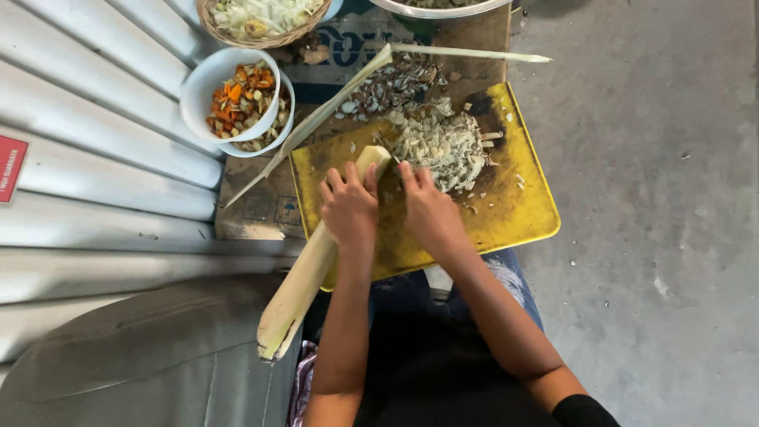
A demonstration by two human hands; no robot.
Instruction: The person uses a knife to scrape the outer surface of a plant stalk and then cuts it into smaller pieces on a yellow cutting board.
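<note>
Our left hand (348, 207) grips the long pale stalk (316, 265) on the worn yellow cutting board (518, 209); our right hand (427, 209) is closed (its contents hidden) near the pale shredded pile (443, 142).

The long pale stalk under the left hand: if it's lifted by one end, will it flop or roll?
The stalk probably stays stiff: it runs straight off the yellow board with no sag. Its rounded shape suggests it could roll if the left hand lets go. It looks thick, so likely fairly heavy.
</note>
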